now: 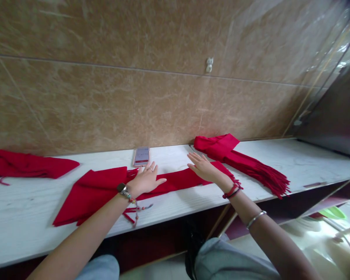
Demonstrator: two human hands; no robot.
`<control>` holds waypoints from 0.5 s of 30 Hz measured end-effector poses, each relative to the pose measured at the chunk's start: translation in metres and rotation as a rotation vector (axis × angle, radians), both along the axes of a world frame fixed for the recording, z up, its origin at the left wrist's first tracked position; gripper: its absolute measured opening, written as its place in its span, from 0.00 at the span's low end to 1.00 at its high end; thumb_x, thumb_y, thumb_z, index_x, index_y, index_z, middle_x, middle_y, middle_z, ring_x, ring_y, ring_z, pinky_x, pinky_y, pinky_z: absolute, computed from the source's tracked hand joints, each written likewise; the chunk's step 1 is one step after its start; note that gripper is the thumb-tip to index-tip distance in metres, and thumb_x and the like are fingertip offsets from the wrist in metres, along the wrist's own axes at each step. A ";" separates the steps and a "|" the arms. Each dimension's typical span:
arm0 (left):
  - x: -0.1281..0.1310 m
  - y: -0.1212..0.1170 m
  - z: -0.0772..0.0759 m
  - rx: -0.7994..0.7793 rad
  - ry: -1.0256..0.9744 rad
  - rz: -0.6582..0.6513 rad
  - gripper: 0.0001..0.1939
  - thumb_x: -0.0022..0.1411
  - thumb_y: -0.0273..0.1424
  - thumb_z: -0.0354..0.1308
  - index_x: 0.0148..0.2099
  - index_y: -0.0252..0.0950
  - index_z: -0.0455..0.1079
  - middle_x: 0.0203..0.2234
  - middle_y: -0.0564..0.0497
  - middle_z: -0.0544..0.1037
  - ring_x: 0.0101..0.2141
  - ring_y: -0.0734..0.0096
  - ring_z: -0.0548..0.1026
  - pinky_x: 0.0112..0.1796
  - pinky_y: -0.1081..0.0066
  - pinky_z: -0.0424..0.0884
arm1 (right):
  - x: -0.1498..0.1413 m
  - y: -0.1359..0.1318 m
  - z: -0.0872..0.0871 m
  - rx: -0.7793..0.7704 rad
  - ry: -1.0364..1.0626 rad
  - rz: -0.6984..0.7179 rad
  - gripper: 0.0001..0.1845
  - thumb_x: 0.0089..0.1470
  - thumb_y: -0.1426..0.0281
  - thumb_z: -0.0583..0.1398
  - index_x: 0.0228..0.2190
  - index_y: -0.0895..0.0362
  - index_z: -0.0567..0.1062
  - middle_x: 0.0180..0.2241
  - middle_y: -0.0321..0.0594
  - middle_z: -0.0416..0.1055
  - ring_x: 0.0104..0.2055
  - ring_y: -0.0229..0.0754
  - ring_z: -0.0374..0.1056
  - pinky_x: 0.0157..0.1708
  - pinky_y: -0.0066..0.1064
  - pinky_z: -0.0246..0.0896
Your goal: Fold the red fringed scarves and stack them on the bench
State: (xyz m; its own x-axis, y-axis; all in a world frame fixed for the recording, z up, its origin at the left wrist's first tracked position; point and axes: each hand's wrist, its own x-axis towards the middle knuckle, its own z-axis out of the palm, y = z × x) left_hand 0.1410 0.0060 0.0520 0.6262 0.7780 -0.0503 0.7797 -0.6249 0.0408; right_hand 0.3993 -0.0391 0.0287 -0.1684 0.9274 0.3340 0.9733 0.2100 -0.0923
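A red fringed scarf (175, 181) lies along the white counter, partly folded over on its left side. My left hand (145, 179) rests on it with fingers spread, covering part of the cloth near a bit of fringe. Toward the scarf's right end, my right hand (202, 168) is flat over the fabric, fingers stretched out and holding nothing. A second red scarf (245, 165), loosely folded with a long fringe, lies to the right of that hand. Just behind my left hand is a phone (141, 156), screen up.
More red cloth (32, 164) lies at the far left of the white counter (20, 210). A tiled wall (111, 101) with a small white hook (209, 65) stands behind. At the right end is a dark appliance-like box (335, 109). A green basin (333, 212) sits below right.
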 end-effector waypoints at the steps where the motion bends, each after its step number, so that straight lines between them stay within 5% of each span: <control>1: -0.013 0.006 0.005 -0.030 0.038 0.016 0.36 0.60 0.46 0.46 0.62 0.26 0.49 0.61 0.35 0.45 0.61 0.49 0.42 0.55 0.51 0.44 | -0.013 0.003 0.001 -0.040 0.013 0.057 0.29 0.60 0.61 0.45 0.58 0.64 0.54 0.60 0.53 0.49 0.62 0.51 0.41 0.57 0.51 0.42; 6: -0.071 0.020 0.014 -0.302 0.120 -0.075 0.36 0.55 0.43 0.52 0.63 0.36 0.50 0.61 0.42 0.49 0.60 0.60 0.47 0.56 0.63 0.48 | -0.071 0.015 -0.016 -0.227 -0.014 0.358 0.31 0.59 0.58 0.47 0.58 0.63 0.54 0.59 0.53 0.51 0.61 0.49 0.45 0.56 0.46 0.47; 15: -0.154 0.029 -0.001 -0.154 -0.034 0.027 0.32 0.56 0.46 0.50 0.61 0.43 0.54 0.62 0.49 0.48 0.61 0.57 0.45 0.57 0.59 0.45 | -0.087 0.019 -0.036 -0.164 -0.098 0.421 0.28 0.61 0.61 0.43 0.58 0.61 0.53 0.60 0.50 0.51 0.61 0.49 0.46 0.56 0.48 0.45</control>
State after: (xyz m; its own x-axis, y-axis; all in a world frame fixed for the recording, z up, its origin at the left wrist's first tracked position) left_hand -0.0128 0.0345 0.0511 0.6081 0.7796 -0.1497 0.7929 -0.5877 0.1610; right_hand 0.3127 -0.0198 -0.0068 -0.5656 0.8106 0.1518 0.8120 0.5795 -0.0691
